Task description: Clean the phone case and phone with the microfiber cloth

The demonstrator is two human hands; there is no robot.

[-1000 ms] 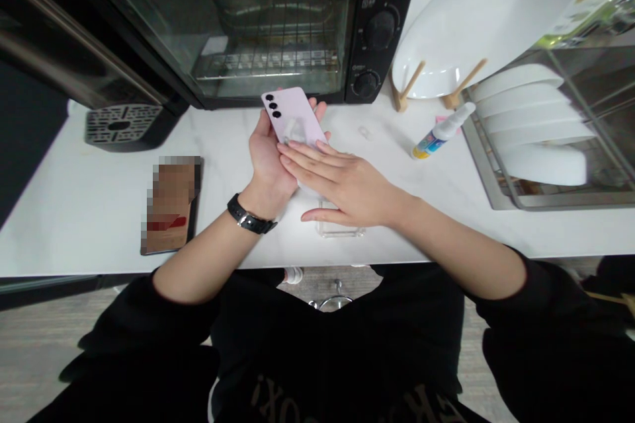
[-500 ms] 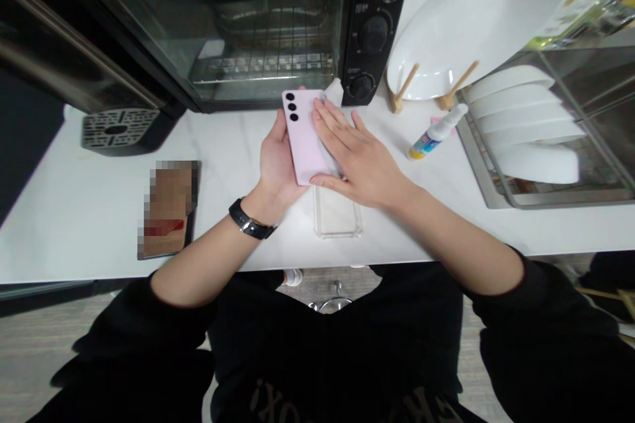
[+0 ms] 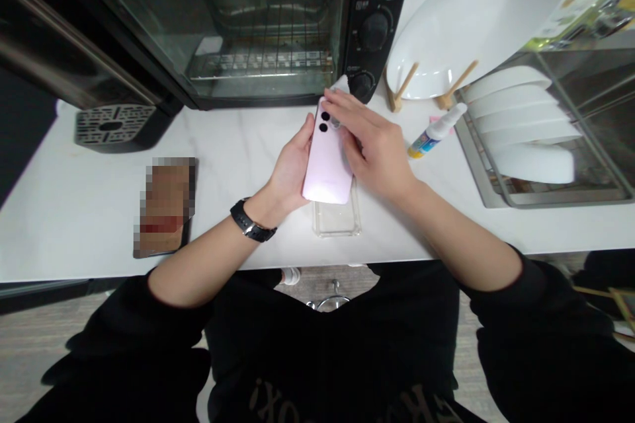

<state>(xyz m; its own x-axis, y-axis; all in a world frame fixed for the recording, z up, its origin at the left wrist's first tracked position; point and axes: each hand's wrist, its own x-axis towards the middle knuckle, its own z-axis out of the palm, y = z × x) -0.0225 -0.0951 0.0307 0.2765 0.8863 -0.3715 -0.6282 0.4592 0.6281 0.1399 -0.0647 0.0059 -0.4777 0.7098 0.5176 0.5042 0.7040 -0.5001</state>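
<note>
A pale pink smartphone [image 3: 327, 168] lies back side up in my left hand [image 3: 290, 168], whose thumb and palm hold its left edge. Two black camera lenses show near its top left. My right hand [image 3: 380, 149] bends over the phone's top right, pressing a white tissue [image 3: 341, 84] to the back around the cameras. Most of the tissue is hidden under those fingers. Below the phone, a clear phone case [image 3: 337, 221] rests on the white counter [image 3: 238, 145], partly covered by the phone.
A black toaster oven [image 3: 278, 33] stands behind my hands. To the right are a small spray bottle [image 3: 431, 135], a white plate [image 3: 476, 20] on a wooden stand and a rack with several white bowls [image 3: 526, 125]. A dark, pixelated flat object [image 3: 166, 205] lies at left.
The phone has shifted right and toward me and turned clockwise. My right hand has gone from lying flat along the phone's right side to curled fingers at its camera end.
</note>
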